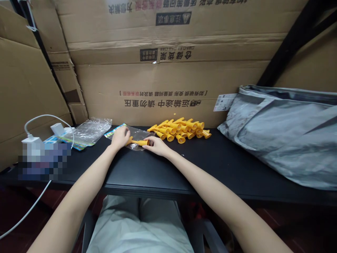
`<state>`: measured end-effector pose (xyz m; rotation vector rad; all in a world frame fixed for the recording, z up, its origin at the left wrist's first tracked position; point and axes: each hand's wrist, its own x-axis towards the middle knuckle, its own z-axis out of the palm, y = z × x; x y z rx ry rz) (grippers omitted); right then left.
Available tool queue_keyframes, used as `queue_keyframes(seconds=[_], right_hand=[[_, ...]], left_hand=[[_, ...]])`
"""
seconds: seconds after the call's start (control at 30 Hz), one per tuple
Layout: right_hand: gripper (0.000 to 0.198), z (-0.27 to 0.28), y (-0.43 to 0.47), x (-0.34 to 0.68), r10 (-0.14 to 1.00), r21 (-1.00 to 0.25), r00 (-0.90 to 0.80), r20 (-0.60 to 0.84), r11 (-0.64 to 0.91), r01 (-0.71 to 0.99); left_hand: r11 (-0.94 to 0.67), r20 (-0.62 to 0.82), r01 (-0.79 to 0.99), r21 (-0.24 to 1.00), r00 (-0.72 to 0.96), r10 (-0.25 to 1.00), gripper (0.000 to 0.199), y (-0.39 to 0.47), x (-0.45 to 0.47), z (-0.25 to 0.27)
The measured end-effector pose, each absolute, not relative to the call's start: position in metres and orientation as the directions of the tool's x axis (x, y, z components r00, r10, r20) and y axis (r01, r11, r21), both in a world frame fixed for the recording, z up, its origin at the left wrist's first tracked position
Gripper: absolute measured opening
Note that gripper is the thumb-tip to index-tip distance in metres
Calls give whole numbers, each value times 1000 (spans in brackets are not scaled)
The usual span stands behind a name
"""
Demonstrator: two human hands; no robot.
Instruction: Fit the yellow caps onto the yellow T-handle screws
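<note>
A yellow plastic piece, slim with a flared end, lies sideways over a clear plastic bag on the black table. My right hand pinches its flared end between thumb and fingers. At the thin end, my left hand is closed with fingers curled over the tip; its grip is partly hidden. The bag has a colourful printed strip, seen to the left of my left hand. Just beyond my right hand, a pile of similar yellow plastic pieces leans together, flared ends mostly towards me.
More clear bags lie at the left, beside a white charger with a cable and a blurred-out object. A large grey bag takes up the right side. Cardboard walls off the back of the black table.
</note>
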<state>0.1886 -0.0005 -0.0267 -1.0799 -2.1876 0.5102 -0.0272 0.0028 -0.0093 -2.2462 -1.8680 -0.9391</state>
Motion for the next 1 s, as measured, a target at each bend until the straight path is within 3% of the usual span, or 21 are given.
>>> queue_keyframes(seconds=[0.13,0.23,0.33,0.43,0.63,0.77,1.0], right_hand=[[40,-24,-1,190,836,-594,-463,293,539,598],[40,-21,-3,190,850,-583,-453,270,519,625],[36,-18,-4,190,842,-540,-433,322,539,647],[35,-14,-4,191,808,-506,-406,428,586,633],[34,-13,-2,193,805,-625,-465,368,584,518],[41,-14,0,192,827,-617,-407,387,560,553],[36,-16,4,193,859,-632,-284,426,507,586]], left_hand=[[219,371,922,318,-334,866,39,11,-62,-13],[338,241,874,350,-432,869,43,15,-79,-16],[308,226,860,408,-421,878,36,19,-85,-16],[220,209,790,573,-400,892,33,23,-83,-13],[84,58,365,927,-362,930,35,22,-67,-10],[111,-67,146,983,-277,959,30,15,-54,-5],[153,-117,126,980,-253,960,27,12,-50,-3]])
